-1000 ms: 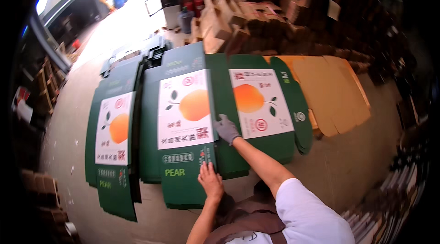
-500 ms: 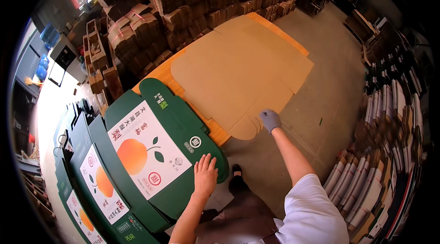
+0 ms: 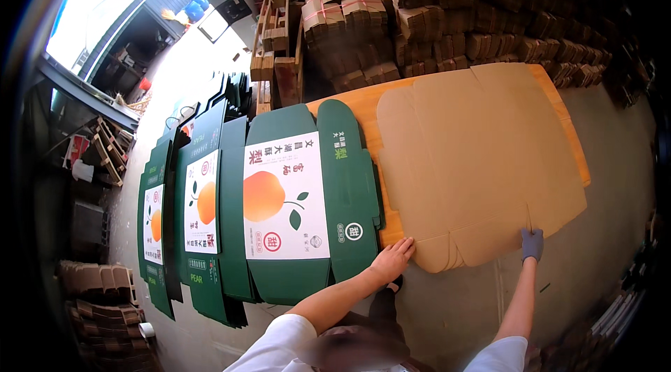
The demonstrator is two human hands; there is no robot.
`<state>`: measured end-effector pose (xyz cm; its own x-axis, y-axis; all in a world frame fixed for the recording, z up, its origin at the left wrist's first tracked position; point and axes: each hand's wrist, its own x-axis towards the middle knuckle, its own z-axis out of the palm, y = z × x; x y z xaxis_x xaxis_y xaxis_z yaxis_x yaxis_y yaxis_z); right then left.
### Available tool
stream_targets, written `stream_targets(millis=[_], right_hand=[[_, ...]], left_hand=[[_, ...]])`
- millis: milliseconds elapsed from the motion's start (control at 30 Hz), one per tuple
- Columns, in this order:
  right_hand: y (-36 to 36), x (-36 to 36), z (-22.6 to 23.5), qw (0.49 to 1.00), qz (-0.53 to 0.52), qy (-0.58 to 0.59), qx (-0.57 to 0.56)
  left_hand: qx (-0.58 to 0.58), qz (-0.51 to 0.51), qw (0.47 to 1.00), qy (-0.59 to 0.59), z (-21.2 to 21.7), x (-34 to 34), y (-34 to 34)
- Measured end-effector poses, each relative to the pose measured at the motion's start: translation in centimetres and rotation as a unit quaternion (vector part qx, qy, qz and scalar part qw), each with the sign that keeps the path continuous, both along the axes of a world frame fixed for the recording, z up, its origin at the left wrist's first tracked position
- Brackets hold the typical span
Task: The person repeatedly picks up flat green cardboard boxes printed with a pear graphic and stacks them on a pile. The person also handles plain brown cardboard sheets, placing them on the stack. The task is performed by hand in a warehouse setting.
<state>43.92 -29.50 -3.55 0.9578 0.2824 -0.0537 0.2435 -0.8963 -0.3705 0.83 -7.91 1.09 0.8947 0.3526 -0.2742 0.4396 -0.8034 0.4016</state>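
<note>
A plain brown cardboard box blank (image 3: 482, 162), cut with flaps and slits, lies flat on an orange wooden table (image 3: 370, 117). Bare, with fingers stretched out, my left hand (image 3: 393, 260) touches the blank's near left corner. My right hand (image 3: 532, 244), in a grey glove, is closed on the near edge at the right, beside a slit; its fingertips are partly hidden. Left of the brown blank lies a green printed box blank (image 3: 353, 190) with a white panel and an orange fruit picture.
More green printed blanks (image 3: 203, 260) lie stacked at the left. Tied bundles of folded cardboard (image 3: 349, 22) and a wooden pallet (image 3: 279, 29) stand behind the table. A white roll (image 3: 146, 330) sits at lower left, near stacked cardboard (image 3: 105, 302).
The view has swung left. My left hand has gone from the green blank to the brown blank's corner. My right hand has shifted right along the near edge and closed on it.
</note>
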Motion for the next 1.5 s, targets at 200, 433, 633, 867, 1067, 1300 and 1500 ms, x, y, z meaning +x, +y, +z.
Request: stream_targets(millis=[200,433,633,867,1067,1300,1500], right_hand=[[0.3,1.7,-0.1,0.999,-0.013,0.001,0.03],[2.0,1.2,3.6,0.994,-0.041,0.065,-0.072],[2.3,-0.2,3.4,0.995,-0.028,0.094,-0.03],[2.1,1.1,5.0,0.889,-0.075,0.379,0.247],[2.4,-0.3,10.3,0.932,0.032,0.198,0.302],[10.9,-16.3,40.1,0.911,0.239,0.013,0.335],[19.4,-39.8,44.1,0.82,0.453,-0.341,0.078]], left_hand=[[-0.043,0.006,0.999,0.021,-1.1,1.3,-0.2],[-0.037,-0.009,0.999,0.034,0.2,2.0,-0.5],[-0.049,-0.01,0.998,0.038,0.1,1.5,-0.6],[-0.041,-0.014,0.999,0.022,-0.1,0.7,-0.3],[-0.068,0.012,0.996,-0.049,0.3,1.2,-0.3],[-0.086,0.109,0.945,-0.295,12.3,-1.7,3.6],[-0.402,0.277,0.701,-0.521,26.4,-18.5,10.6]])
